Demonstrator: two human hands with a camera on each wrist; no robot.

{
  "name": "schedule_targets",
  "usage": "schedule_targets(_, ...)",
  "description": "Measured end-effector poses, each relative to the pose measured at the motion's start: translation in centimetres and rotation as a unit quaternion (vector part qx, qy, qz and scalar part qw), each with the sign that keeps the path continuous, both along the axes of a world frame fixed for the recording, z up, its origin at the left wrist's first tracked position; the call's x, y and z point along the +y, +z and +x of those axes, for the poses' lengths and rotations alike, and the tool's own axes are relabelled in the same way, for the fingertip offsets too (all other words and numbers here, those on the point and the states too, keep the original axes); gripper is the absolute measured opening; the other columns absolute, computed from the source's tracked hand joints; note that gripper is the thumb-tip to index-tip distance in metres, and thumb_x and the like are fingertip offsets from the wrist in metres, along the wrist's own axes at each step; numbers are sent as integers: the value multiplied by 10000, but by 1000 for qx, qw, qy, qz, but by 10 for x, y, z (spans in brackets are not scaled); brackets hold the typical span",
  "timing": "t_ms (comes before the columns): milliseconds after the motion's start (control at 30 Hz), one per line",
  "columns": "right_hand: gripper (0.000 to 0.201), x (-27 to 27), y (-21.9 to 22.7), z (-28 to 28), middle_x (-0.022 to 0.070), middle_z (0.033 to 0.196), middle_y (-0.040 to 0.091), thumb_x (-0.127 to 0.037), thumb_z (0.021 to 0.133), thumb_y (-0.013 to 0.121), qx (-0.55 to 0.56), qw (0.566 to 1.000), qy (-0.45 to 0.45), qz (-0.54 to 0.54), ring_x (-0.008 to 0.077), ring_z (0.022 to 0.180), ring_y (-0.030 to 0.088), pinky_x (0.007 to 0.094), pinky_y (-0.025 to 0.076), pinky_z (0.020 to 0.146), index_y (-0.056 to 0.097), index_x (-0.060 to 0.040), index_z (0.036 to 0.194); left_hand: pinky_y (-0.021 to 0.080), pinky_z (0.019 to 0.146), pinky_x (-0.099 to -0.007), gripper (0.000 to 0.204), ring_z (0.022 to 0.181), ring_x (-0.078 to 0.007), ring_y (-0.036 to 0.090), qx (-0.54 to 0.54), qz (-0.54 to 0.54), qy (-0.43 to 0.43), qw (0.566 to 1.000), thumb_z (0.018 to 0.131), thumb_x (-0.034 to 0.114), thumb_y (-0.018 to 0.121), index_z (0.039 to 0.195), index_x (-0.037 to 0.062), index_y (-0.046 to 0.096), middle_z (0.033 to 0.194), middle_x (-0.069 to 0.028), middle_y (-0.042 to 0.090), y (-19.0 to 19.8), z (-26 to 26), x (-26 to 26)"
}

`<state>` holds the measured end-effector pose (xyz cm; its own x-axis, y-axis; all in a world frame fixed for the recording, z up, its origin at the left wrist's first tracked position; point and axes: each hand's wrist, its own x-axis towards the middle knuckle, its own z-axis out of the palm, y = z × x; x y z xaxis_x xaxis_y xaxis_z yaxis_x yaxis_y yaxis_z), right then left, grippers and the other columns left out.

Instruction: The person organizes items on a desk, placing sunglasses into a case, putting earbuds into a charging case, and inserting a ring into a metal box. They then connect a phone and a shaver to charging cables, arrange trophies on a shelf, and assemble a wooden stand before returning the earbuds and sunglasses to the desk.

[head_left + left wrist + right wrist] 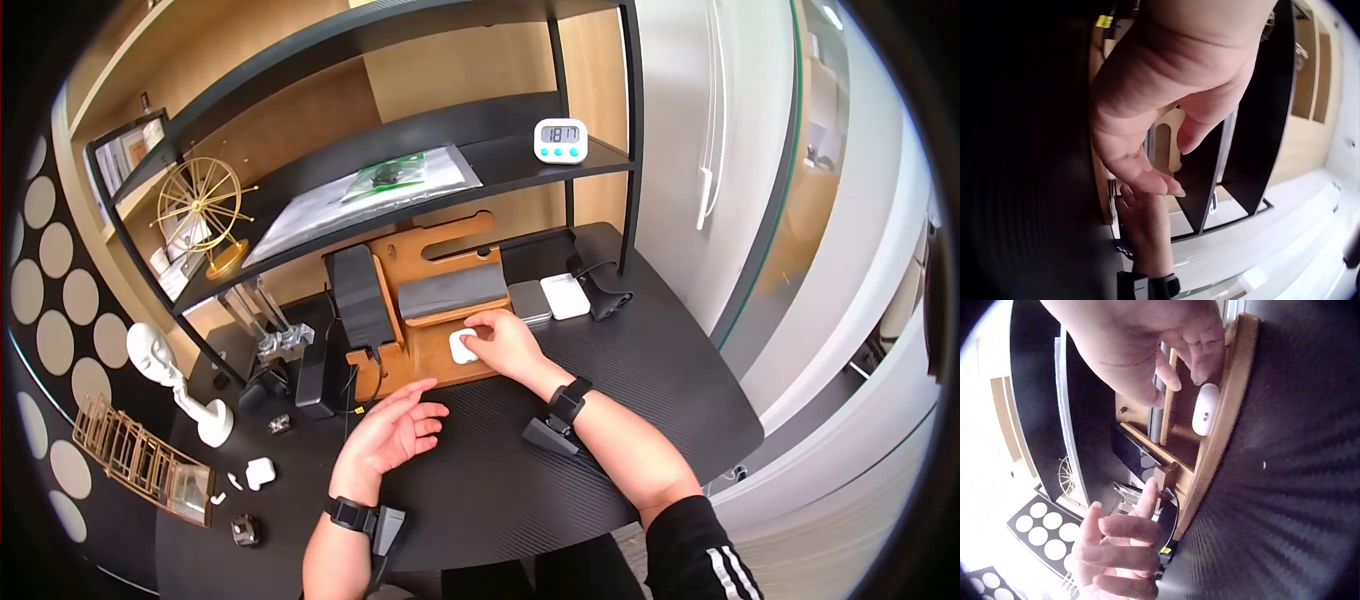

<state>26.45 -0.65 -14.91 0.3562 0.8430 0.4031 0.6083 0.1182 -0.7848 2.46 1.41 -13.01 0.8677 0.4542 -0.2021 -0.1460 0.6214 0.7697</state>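
A white earbud case (463, 347) lies on the lower ledge of a wooden desk stand (437, 345). My right hand (507, 345) is over that ledge, fingertips right at the case's end; thumb and fingers are apart in the right wrist view, where the case (1205, 410) shows beyond them. My left hand (395, 435) hovers palm-up before the stand's front edge, holding nothing, its fingers loosely bent. A dark phone-like slab (358, 297) leans on the stand's left side, and a grey-black case (452, 292) rests across its middle.
A black shelf (400, 208) overhangs the stand, with a white timer (560, 141) on it. Left on the desk are another white earbud case (260, 473), loose earbuds (234, 481), a black box (315, 375) and a white head figurine (213, 423). A white square box (566, 296) sits right.
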Motion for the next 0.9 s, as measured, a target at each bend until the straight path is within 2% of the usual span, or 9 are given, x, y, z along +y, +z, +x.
schedule_targets(100,423,4,-10,-8,162,993,630,-306,743,700,-60,998,27,6,279,897,617,339,486,791,641,-27,1056,529,714,-323,360,836,-215,629,41,10,14,999,954,198,451,1295,88,422,1002,-149,616,-6,2,-2)
schedule_targets(133,460,-4,0,-13,167,1070,612,-330,730,691,-95,994,33,-31,310,1007,583,372,467,860,628,-46,1087,531,713,-328,361,837,-219,630,54,30,17,998,957,199,447,1296,80,422,1007,-153,617,-6,5,-3)
schedule_targets(200,472,-5,-7,-15,153,1081,602,-331,712,708,-131,990,47,4,308,1000,584,379,470,852,619,-78,1100,533,712,-333,361,838,-224,632,71,43,19,996,959,199,442,1297,72,422,1012,-158,617,-12,7,-8)
schedule_targets(467,460,-16,0,-15,126,972,570,-304,624,756,-115,990,66,-40,309,924,587,366,480,796,610,-124,1023,539,745,-340,369,858,-222,631,89,79,48,992,977,228,407,1316,86,383,1028,-158,610,-14,9,-6)
schedule_targets(567,432,-15,1,-26,143,984,560,-259,631,763,-29,987,144,68,312,917,569,362,471,788,603,-105,1002,541,754,-339,380,890,-214,625,71,74,47,994,967,246,445,1306,98,355,1073,-149,590,-9,11,-10)
schedule_targets(667,511,-20,10,-49,120,1030,505,-149,663,751,44,965,249,69,238,918,568,328,487,792,539,-80,1123,534,778,-343,370,913,-200,619,17,102,101,990,964,248,450,1301,121,364,1083,-108,590,-13,12,-12)
schedule_targets(733,492,-25,15,-59,127,1083,484,-88,698,705,5,965,247,82,220,919,581,310,496,788,514,-65,1151,535,793,-347,341,937,-197,626,13,99,140,985,953,235,473,1270,122,419,1102,-76,597,-10,14,-14)
schedule_targets(833,407,-24,10,-65,115,1049,574,-37,755,656,196,916,332,112,164,890,601,287,493,766,520,-31,1139,537,780,-331,326,911,-153,622,-8,127,193,973,939,196,501,1252,117,450,1059,-58,603,-13,15,-13)
schedule_targets(900,383,-17,2,-58,85,977,603,-60,769,665,229,916,322,77,141,853,601,283,490,757,529,-19,1125,533,767,-306,314,861,-127,608,-6,137,187,973,934,188,516,1233,111,464,1024,-42,604,-13,13,-12)
